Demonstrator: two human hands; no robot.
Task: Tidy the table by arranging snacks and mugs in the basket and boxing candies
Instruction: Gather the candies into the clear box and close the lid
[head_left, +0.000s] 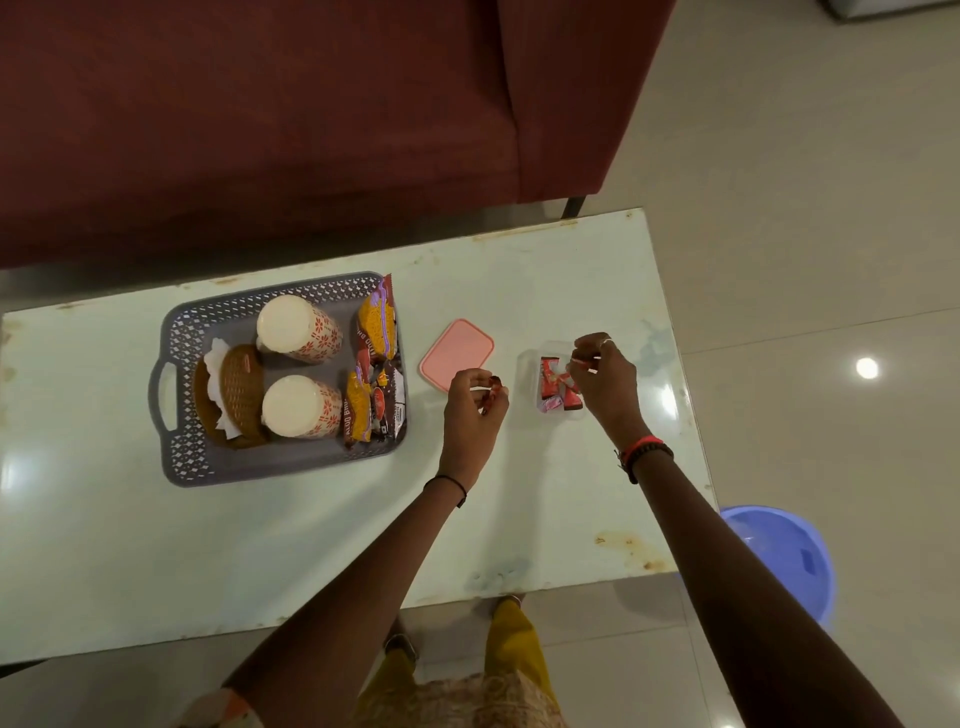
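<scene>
**Both hands on candies at the clear box**

L hand (475, 402) hovers over the pale glossy desk (260, 545), thumb + forefinger pinching a small dark-red wrapped candy (491, 396), other fingers curled. R hand (605, 374) is above the small clear plastic box (529, 364), fingertips pinching a thin red-pink wrapped candy (586, 364). Can't tell if the hand touches the box rim.

The box sits toward the desk's right end w/ several red-wrapped candies (551, 387) inside. The rounded pink plastic lid (457, 353) lies flat near the box's left side, apart from it, between the box and the grey perforated plastic basket (176, 415). L hand sits by the lid's near corner, in the gap between lid & box.

Basket contents:
- Middle: two white mugs with red flower print (298, 332), one behind the other.
- Left: brown woven round pieces on white paper (241, 387).
- Right wall: orange-brown snack packets (376, 325), one poking over the far rim.

Around: a maroon sofa (260, 130) behind the desk and a blue plastic tub (789, 556) on the tiled floor (831, 208) by the right near corner. The desk edges show rusty stains.
</scene>
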